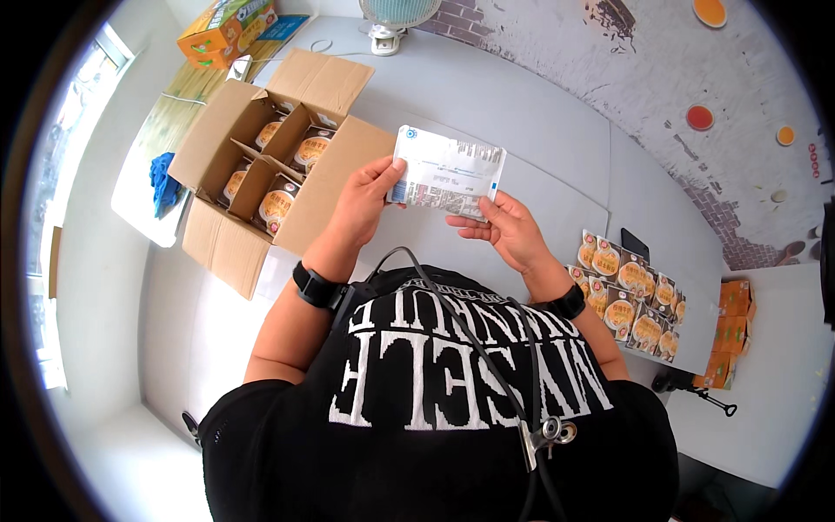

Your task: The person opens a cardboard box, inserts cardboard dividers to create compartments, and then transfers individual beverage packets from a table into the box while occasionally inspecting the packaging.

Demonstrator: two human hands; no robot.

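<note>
Standing open at your left, the box (335, 187) holds packs (277, 205) in divided compartments. Your left hand (367, 193) pinches the left edge of the white pouch (448, 170), thumb on its face; the pouch is up over the table (544, 174). Your right hand (511, 230) pinches its near right corner, fingers partly curled. Farther right, more packs (619, 315) lie near a flat black object (635, 244).
</note>
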